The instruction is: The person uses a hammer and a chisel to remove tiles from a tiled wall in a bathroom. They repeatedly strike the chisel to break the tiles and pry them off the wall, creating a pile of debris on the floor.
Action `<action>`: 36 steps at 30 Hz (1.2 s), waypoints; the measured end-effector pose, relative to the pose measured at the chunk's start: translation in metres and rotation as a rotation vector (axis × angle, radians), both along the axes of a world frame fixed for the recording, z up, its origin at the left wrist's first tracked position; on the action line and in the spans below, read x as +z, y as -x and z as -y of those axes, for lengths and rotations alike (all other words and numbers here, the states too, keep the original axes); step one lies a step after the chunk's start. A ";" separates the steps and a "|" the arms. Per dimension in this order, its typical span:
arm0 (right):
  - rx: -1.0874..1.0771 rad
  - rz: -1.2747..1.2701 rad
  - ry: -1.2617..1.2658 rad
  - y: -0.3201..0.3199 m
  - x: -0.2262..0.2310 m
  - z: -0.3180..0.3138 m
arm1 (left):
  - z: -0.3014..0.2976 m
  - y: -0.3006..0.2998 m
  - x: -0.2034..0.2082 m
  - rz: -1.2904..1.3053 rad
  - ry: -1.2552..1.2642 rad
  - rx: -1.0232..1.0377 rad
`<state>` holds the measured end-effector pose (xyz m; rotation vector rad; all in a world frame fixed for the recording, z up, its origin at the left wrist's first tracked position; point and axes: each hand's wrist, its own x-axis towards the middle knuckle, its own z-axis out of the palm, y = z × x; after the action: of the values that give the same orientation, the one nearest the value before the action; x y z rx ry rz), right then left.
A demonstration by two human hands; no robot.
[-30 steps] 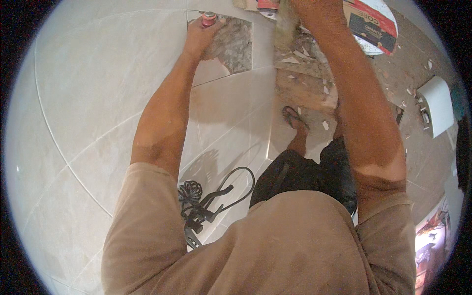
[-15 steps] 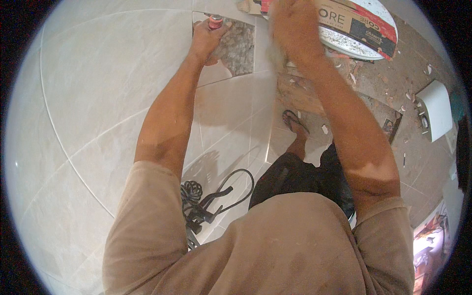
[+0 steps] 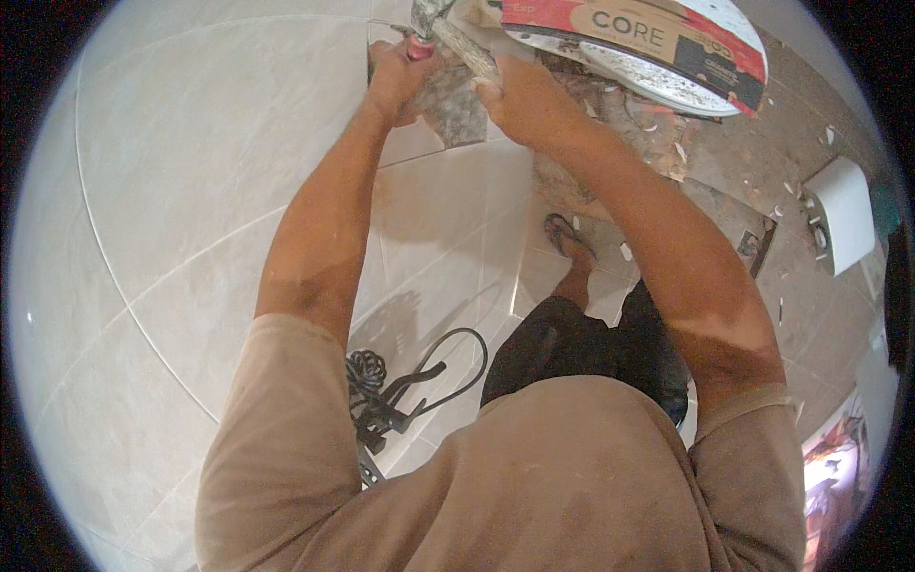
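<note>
My left hand (image 3: 396,81) is closed around a chisel with a red grip (image 3: 419,48), held against the tiled wall. Its blade is hidden by the hand and the angle. Beside it, a patch of bare rough mortar (image 3: 459,112) shows where tile is gone, with a jagged tile edge below. My right hand (image 3: 538,103) grips the pale wooden handle of a hammer (image 3: 467,50). The hammer's metal head is at the chisel's top end, and I cannot tell whether they touch.
To the right, a flattened cardboard box (image 3: 634,36) lies on a round white surface (image 3: 701,105). Broken tile bits (image 3: 681,153) litter the dusty floor. A white, curved fixture (image 3: 845,217) stands farther right. Black coiled cable (image 3: 367,372) hangs or lies near my left side.
My right hand has come down and left from in front of the cardboard box, bringing the hammer to the chisel. My left hand stays nearly in place.
</note>
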<state>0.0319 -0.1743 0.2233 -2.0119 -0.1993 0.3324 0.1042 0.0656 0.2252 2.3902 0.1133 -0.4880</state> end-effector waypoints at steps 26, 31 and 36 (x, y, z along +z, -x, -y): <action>-0.138 -0.142 -0.119 0.157 -0.023 0.082 | 0.030 0.076 -0.029 0.741 -0.222 -0.204; -0.220 -0.304 -0.342 0.132 0.009 0.065 | 0.027 0.067 -0.024 0.558 -0.144 -0.179; -0.561 -0.571 -1.281 0.119 0.008 0.066 | 0.023 0.062 -0.016 0.599 -0.062 -0.153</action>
<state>-0.0876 -0.2404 0.2308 -0.6042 0.4252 0.2833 0.0420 0.0421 0.2090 2.5110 -0.3267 0.1799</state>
